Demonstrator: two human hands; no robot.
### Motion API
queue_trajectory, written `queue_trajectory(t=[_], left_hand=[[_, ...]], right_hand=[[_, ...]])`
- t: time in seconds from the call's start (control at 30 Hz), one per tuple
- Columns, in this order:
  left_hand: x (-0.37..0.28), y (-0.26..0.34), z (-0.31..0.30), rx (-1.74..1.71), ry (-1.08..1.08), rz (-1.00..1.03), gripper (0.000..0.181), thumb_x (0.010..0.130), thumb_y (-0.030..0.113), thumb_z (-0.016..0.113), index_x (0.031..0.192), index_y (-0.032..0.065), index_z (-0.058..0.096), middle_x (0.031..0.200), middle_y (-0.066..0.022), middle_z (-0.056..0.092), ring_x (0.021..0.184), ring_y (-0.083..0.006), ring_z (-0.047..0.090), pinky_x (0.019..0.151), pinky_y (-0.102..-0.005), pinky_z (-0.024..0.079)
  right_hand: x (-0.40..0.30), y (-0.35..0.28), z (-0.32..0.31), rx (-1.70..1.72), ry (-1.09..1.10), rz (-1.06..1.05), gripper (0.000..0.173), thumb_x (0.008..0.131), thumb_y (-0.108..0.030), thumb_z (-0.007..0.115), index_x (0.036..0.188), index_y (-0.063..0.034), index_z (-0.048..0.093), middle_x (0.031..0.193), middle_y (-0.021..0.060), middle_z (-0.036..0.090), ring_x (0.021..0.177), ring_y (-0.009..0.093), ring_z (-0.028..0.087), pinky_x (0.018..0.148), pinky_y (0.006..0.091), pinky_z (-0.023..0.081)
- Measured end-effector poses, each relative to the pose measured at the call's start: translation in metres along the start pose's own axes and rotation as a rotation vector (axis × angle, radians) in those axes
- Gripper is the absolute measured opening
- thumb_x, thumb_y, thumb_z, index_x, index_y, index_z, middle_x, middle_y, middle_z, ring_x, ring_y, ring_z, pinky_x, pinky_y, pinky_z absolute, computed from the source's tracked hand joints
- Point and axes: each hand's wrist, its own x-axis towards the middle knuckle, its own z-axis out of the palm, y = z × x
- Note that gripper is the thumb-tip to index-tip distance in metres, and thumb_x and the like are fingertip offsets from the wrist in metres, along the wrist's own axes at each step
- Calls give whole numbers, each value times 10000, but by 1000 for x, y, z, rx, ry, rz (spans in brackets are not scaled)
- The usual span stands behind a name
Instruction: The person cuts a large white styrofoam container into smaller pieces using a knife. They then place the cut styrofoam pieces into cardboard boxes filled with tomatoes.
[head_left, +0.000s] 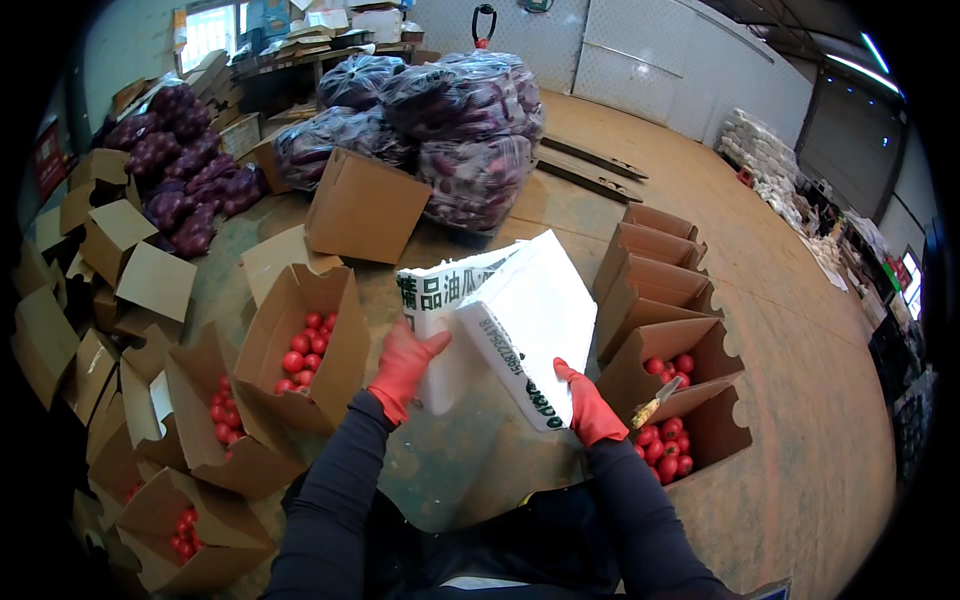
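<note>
Both of my hands wear red rubber gloves. My left hand (409, 367) grips the near side of a white foam box (439, 379), which bears green printed writing and has a rough upper edge. In my right hand (591, 409) is the lower corner of a white foam lid (536, 315), tilted and overlapping the box's right side. Printing runs along the lid's edge. The inside of the foam box is hidden from me. Left of my hands stands an open cardboard box of tomatoes (304, 352); at my right wrist is another cardboard box with tomatoes (667, 450).
A knife (654, 405) with a patterned handle rests at the right-hand boxes. Several cardboard boxes (652, 285) form a row beyond it. More open cartons (154, 281) crowd the left. Plastic-wrapped purple produce (469, 142) is stacked ahead, beside pallet-jack forks (589, 176).
</note>
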Motion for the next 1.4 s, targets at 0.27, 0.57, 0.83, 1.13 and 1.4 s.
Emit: queue_trajectory(t=[0.27,0.57,0.83,1.13,1.4], left_hand=[[7,13,-69,-444,-178,-169,269,813,87,658,1049,-18,585,905,-72,642,735,-156,628,668,-279,518],[-5,18,-49,-225,171,-93,281,800,113,682,1018,-30,577,870,-85,641,739,-162,612,647,-285,496],[1,-1,-25,-27,304,2,313,755,143,721,993,-17,594,865,-129,650,748,-216,619,681,-329,488],[1,-34,-22,107,302,-45,381,730,173,744,999,-43,584,905,-162,647,797,-250,623,714,-348,485],[-14,-12,-17,276,6,153,532,739,276,744,1134,17,499,962,-169,632,834,-285,629,733,-379,490]], right_hand=[[-10,-26,-28,-420,190,-177,456,872,-210,642,1175,111,529,1042,183,642,857,282,645,765,376,524],[-1,14,10,-454,250,-316,457,871,-184,648,1193,112,518,1078,184,624,925,288,622,832,385,506],[-19,117,46,69,199,-182,459,932,-206,560,1293,48,431,1163,141,568,1012,264,582,865,373,491],[-35,153,63,270,236,-27,472,933,-278,548,1316,-26,437,1235,129,561,1082,319,557,915,477,467],[-23,87,30,191,24,-66,480,884,-393,565,1225,-57,529,1070,129,633,898,299,621,800,457,522]])
